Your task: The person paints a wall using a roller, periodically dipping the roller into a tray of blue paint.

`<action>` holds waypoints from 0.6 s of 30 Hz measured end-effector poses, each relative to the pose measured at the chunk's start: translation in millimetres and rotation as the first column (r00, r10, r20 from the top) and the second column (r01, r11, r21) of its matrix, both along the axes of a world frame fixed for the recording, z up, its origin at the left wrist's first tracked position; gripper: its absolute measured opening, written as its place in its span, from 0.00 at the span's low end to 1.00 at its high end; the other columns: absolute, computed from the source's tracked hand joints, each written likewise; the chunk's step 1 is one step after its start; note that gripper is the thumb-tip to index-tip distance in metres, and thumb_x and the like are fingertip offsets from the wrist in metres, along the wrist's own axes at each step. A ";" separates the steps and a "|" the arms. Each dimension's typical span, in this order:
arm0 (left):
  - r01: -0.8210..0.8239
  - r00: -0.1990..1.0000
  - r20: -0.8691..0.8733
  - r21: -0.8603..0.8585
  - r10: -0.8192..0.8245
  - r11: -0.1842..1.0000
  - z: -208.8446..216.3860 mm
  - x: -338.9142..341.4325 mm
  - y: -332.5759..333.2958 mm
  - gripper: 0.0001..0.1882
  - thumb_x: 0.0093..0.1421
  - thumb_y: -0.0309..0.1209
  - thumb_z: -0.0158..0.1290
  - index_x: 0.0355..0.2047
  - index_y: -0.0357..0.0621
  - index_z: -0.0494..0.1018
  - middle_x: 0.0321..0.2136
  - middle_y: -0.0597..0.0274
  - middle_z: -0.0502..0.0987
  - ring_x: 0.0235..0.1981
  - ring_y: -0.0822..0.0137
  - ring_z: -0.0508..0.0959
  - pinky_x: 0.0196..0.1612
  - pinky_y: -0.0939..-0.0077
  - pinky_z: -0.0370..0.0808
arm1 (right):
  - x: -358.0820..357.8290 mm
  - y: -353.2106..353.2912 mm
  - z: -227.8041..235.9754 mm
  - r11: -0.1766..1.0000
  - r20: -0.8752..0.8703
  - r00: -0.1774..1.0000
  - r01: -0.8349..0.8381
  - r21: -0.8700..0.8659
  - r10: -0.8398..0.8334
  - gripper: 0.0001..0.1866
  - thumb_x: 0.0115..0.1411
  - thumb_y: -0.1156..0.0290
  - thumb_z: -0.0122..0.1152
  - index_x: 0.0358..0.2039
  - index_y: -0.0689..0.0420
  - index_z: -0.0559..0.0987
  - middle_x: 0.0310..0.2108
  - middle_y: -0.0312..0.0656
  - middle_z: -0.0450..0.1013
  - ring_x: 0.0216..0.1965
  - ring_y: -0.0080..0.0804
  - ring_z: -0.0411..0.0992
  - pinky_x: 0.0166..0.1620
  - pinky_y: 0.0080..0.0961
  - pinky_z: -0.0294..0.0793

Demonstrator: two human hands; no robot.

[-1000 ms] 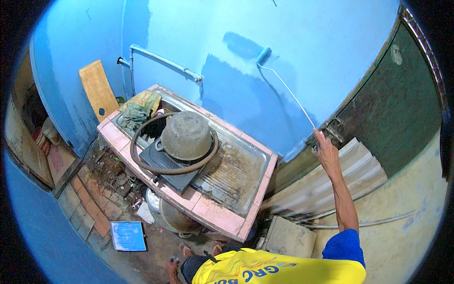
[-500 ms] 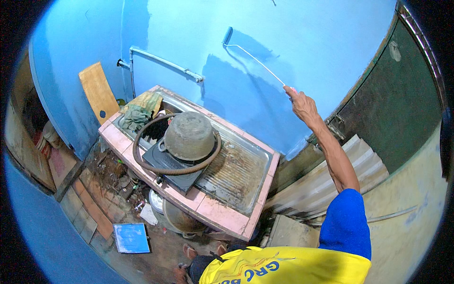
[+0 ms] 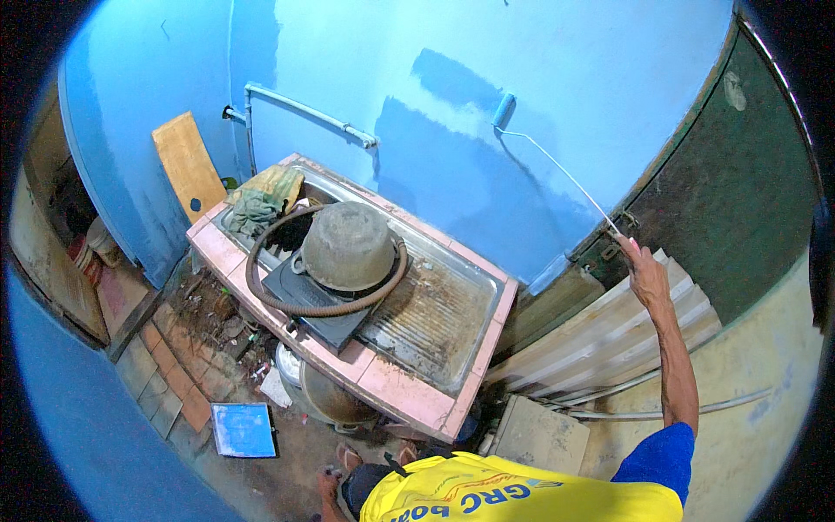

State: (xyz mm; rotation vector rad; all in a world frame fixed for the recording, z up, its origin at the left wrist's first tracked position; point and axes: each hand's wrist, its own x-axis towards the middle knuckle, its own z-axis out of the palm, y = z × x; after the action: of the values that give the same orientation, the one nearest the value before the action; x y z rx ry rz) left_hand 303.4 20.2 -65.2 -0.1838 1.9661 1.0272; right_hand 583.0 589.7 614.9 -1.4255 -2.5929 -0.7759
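My right hand (image 3: 645, 275), arm stretched out to the right, is closed round the handle of a paint roller (image 3: 557, 165). The roller's blue sleeve (image 3: 504, 110) rests against the light blue wall (image 3: 348, 43), at the right end of a short darker blue streak (image 3: 454, 76). Below that streak spreads a larger darker blue patch (image 3: 452, 165). Low in the view, beside my feet, my left hand (image 3: 329, 481) shows small and dim; its fingers cannot be made out.
A pink-tiled sink counter (image 3: 409, 387) stands before the wall, bearing a grey pot (image 3: 348, 246), a black stove (image 3: 317, 317) and a ribbed hose (image 3: 253, 270). Corrugated sheets (image 3: 600, 326) lean at right near a dark green door (image 3: 739, 165). A blue-stained tray (image 3: 243, 431) lies on the floor.
My right hand has moved right and down, drawing the roller from the streak's upper left end to its right end. My view has shifted slightly.
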 end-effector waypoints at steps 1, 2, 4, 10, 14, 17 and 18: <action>-0.013 1.000 -0.018 0.064 0.015 0.998 -2.0 -3.7 1.8 0.16 0.49 0.21 0.57 0.40 0.34 0.73 0.25 0.58 0.76 0.27 0.65 0.75 0.29 0.69 0.72 | 0.3 -1.5 1.3 1.000 0.011 1.000 0.016 -0.010 -0.016 0.33 0.59 0.77 0.47 0.62 0.31 0.59 0.40 0.51 0.70 0.32 0.54 0.74 0.33 0.47 0.75; -0.006 0.999 -0.032 0.130 0.010 0.991 0.0 -6.8 9.0 0.16 0.49 0.21 0.57 0.41 0.34 0.73 0.26 0.58 0.76 0.27 0.65 0.75 0.29 0.69 0.72 | 7.6 -0.7 -3.4 1.000 0.036 0.999 0.007 0.025 -0.008 0.31 0.59 0.76 0.48 0.61 0.31 0.60 0.38 0.51 0.69 0.30 0.54 0.74 0.32 0.46 0.74; -0.094 0.995 0.060 0.200 0.083 0.975 6.2 -3.0 17.9 0.16 0.49 0.22 0.58 0.40 0.34 0.74 0.25 0.58 0.76 0.27 0.65 0.75 0.29 0.69 0.73 | 11.8 1.2 -19.9 0.998 0.017 0.999 -0.029 0.050 0.028 0.31 0.59 0.75 0.49 0.61 0.32 0.61 0.36 0.51 0.69 0.29 0.54 0.73 0.30 0.46 0.74; -0.062 0.995 -0.059 0.205 0.076 0.977 -19.0 -0.5 1.3 0.10 0.48 0.22 0.58 0.32 0.33 0.75 0.24 0.58 0.76 0.23 0.64 0.75 0.27 0.69 0.73 | -46.4 9.2 -47.2 0.985 -0.037 0.986 -0.162 0.054 0.164 0.24 0.65 0.72 0.40 0.60 0.36 0.63 0.30 0.55 0.68 0.25 0.55 0.72 0.26 0.47 0.72; -0.287 0.958 0.071 0.187 0.279 0.939 -9.3 9.9 -12.8 0.09 0.48 0.21 0.58 0.31 0.32 0.74 0.25 0.60 0.75 0.22 0.66 0.74 0.26 0.71 0.71 | -95.9 34.4 -70.2 0.967 -0.063 0.970 -0.224 0.120 0.233 0.23 0.65 0.72 0.39 0.59 0.37 0.64 0.27 0.55 0.70 0.22 0.54 0.72 0.24 0.47 0.72; -0.293 0.955 0.083 0.137 0.283 0.946 9.4 10.4 -18.4 0.09 0.48 0.21 0.57 0.32 0.33 0.73 0.24 0.61 0.75 0.23 0.68 0.73 0.25 0.73 0.71 | -139.6 48.8 -70.6 0.956 -0.074 0.959 -0.264 0.129 0.274 0.23 0.65 0.73 0.39 0.59 0.39 0.64 0.27 0.56 0.71 0.23 0.53 0.73 0.24 0.47 0.72; -0.262 0.964 0.059 0.094 0.258 0.960 8.5 10.3 -23.9 0.09 0.48 0.21 0.57 0.32 0.33 0.73 0.24 0.62 0.74 0.23 0.68 0.73 0.25 0.74 0.70 | -159.6 55.6 -71.8 0.946 -0.079 0.949 -0.294 0.134 0.306 0.23 0.64 0.73 0.40 0.58 0.39 0.64 0.27 0.55 0.71 0.23 0.53 0.73 0.23 0.47 0.72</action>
State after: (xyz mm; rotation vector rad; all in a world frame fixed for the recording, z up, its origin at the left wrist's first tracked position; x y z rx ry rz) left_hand 313.7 -3.7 -56.7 -0.4152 1.8761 1.2778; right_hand 423.5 645.3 543.1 -0.9773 -2.5524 -0.7809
